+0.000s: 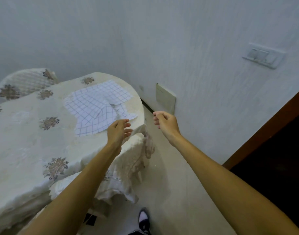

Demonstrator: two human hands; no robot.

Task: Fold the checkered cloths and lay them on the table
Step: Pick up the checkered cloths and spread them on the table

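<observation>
We see the checkered cloths (pixel 96 106) lying rumpled and overlapping on the table (pixel 35 146), toward its far right rim; the table is draped in a cream flowered cover (pixel 128 167); our left hand (pixel 117 133) hangs over the table's right edge, just beside the cloths' near corner, fingers loosely spread and holding nothing; our right hand (pixel 164 123) is off the table's right side, apart from the cloths, fingers gently curled round nothing; a shoe (pixel 144 219) stands on the floor (pixel 170 184) below the table's near right edge.
</observation>
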